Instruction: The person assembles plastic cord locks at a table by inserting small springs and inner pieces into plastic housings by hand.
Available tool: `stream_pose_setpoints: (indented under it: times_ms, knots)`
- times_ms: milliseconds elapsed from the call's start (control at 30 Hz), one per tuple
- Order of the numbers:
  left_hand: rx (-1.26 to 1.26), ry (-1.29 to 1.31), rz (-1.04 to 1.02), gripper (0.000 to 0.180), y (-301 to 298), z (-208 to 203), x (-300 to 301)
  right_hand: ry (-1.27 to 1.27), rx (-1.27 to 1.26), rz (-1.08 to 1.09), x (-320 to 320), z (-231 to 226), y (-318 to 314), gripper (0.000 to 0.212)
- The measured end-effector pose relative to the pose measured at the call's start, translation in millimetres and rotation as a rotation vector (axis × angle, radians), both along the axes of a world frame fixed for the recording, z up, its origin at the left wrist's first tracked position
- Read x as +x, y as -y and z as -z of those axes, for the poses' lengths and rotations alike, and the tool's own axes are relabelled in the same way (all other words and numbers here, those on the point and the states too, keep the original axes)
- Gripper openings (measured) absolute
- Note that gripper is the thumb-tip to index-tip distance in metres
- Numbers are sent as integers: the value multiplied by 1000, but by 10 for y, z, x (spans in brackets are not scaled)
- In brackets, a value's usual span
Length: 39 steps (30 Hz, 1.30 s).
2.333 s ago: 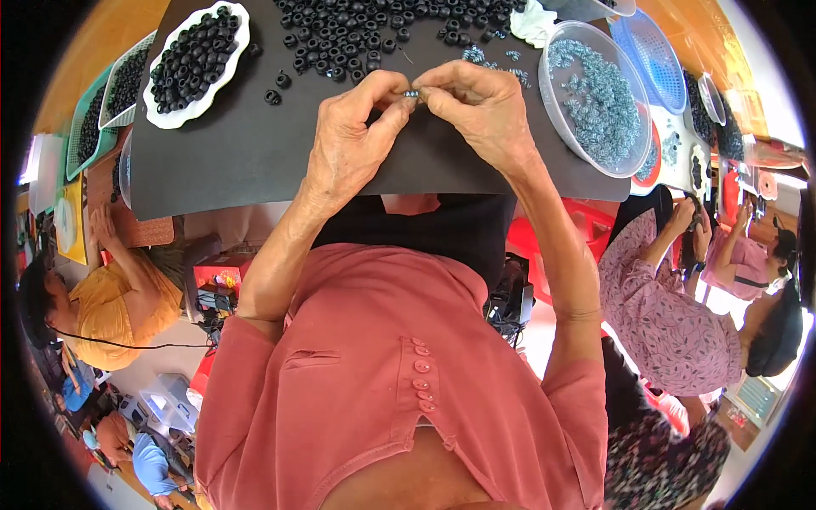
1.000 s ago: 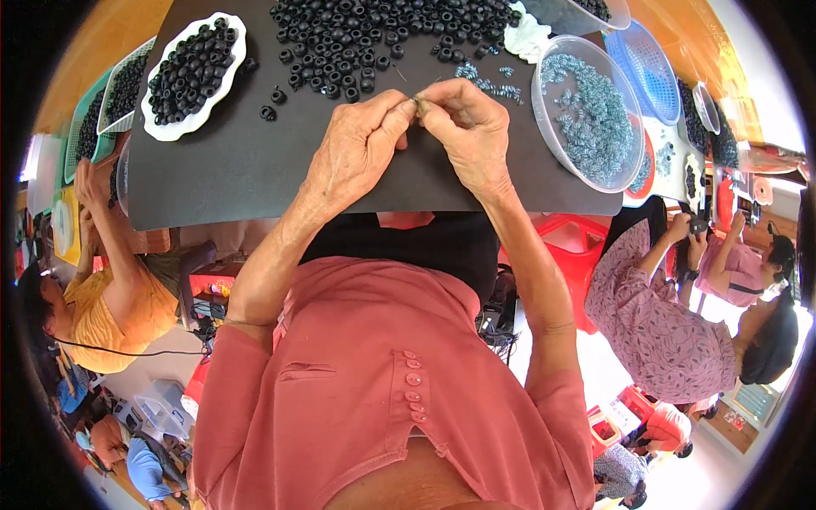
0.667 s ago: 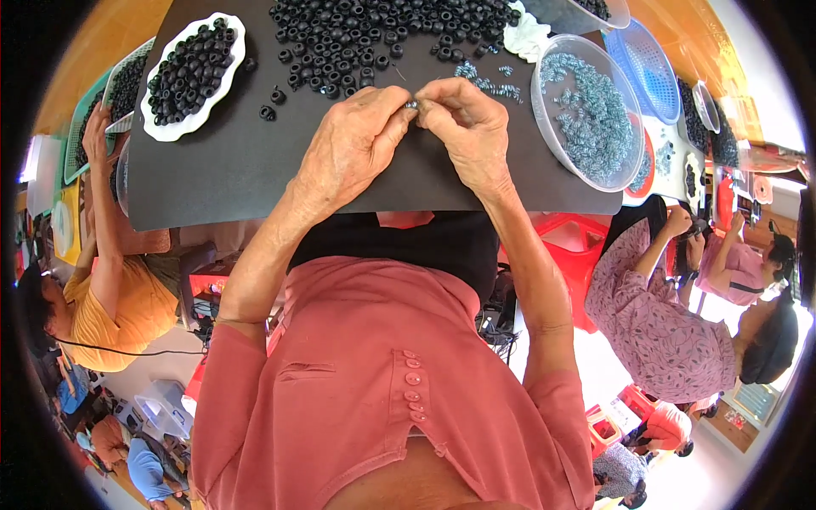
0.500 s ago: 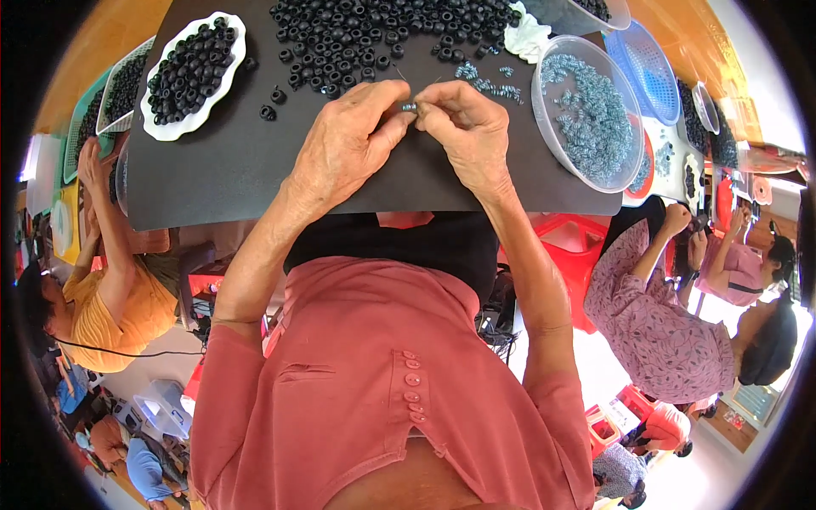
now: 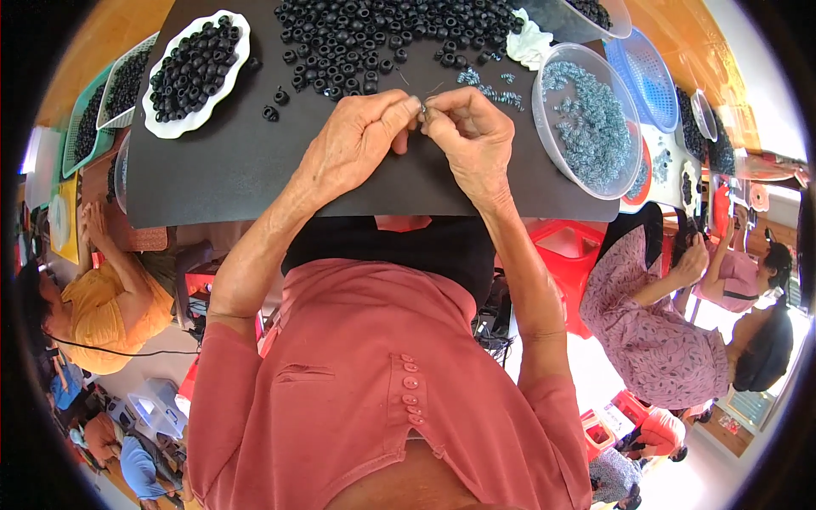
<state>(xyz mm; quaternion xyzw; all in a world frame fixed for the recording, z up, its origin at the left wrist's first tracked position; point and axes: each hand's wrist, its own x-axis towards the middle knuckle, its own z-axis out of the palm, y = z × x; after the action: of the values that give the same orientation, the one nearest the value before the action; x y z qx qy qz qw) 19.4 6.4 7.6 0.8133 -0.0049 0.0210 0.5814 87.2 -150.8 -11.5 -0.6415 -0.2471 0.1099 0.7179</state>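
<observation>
Over the dark table (image 5: pixel 229 187), my left hand (image 5: pixel 361 140) and my right hand (image 5: pixel 473 144) meet fingertip to fingertip. Thumbs and forefingers of both pinch a small bluish coil (image 5: pixel 422 111), mostly hidden by the fingers. Two thin wire-like ends stick up past the fingertips. Beyond the hands spreads a heap of black ring-shaped beads (image 5: pixel 382 38) with wide holes. Several loose bluish coils (image 5: pixel 493 88) lie to the right of that heap. A clear round tub (image 5: pixel 625 161) at the right is filled with the same kind of coils.
At the left, a white scalloped dish (image 5: pixel 170 127) is heaped with black beads; two stray beads (image 5: pixel 270 112) sit nearby. A crumpled white tissue (image 5: pixel 529 44) and a blue basket (image 5: pixel 650 81) are at the far right. People sit on both sides, a yellow sleeve (image 5: pixel 110 314) at left.
My left fingertips have shifted slightly right and turned, covering more of the coil that showed between them. The right hand stays nearly in place. The co-worker's hands at left have drawn lower.
</observation>
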Motion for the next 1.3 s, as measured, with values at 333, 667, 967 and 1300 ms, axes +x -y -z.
stream_pose_setpoints:
  times_ms: [333, 667, 967, 1300]
  knots:
    - [303, 376, -9, 12, -4, -25, 43, -70, -24, -14, 17, 18, 20, 3]
    - [217, 272, -10, 15, 6, -64, 73, -1, -51, 18, 5, 28, 2, 5]
    - [39, 29, -22, 14, 16, -61, 94, -26, -32, 37, 15, 31, 19, 2]
    - [274, 389, 14, 12, -56, -42, 107, -10, -64, 39, -23, -1, 7, 4]
